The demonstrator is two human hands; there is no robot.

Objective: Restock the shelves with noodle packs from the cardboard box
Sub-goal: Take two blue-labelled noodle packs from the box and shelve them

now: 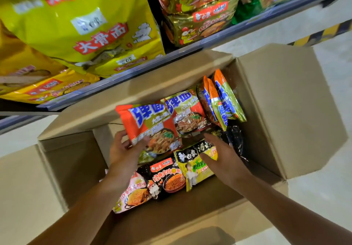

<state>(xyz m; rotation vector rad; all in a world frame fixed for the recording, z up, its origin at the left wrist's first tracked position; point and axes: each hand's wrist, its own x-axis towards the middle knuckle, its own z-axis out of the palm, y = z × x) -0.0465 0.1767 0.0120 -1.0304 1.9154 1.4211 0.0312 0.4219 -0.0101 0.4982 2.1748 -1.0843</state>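
Clearly picking: the orange-and-green noodle pack (150, 128) sits tilted atop the others inside the cardboard box (285, 100), pinched at its near-left corner by the left hand (123, 149). Beside it, the right hand (219, 155) lies flat and holds nothing. Next, lift it toward the shelf (118, 85) beyond the box.

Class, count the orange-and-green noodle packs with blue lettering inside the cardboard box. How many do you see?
5. One in the left hand at, one beside it, and three upright by the far wall. Others may lie hidden underneath.
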